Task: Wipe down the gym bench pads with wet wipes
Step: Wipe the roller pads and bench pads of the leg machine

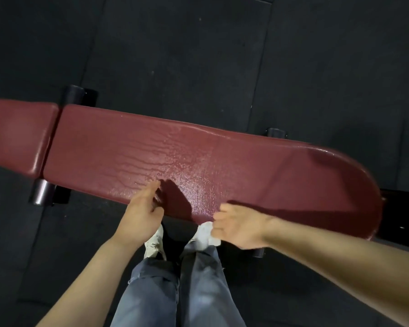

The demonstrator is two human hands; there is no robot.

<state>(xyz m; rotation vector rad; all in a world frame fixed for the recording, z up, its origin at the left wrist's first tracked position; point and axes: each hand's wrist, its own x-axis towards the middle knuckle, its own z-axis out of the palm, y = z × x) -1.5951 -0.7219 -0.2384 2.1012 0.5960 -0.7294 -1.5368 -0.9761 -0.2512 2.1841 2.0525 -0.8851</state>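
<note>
- A long maroon back pad (198,161) of a gym bench is seen from above, running from left to right across the view, with its rounded end at the right.
- A shorter maroon seat pad (14,135) is set at the left, parted from the long pad by a narrow gap.
- A glistening wet sheen with streaks is shown on the middle of the long pad; the left part and the far right end appear duller.
- The left hand (142,211) is held at the near edge of the long pad, its fingers (155,186) relaxed and slightly spread over the edge; nothing is gripped in it.
- The right hand (240,228) is held just off the near edge of the pad, palm turned inward, and is blurred.
- A white wet wipe (214,240) is seen at the fingers of the right hand, beside the white shoe; it appears to be pinched there, though the blur leaves the grip uncertain.
- Black cylindrical frame ends (41,192) are seen under the bench near the gap between the pads.
- Blue jeans (175,291) and white shoes (155,243) are seen below the hands, on a dark rubber floor (198,55).
</note>
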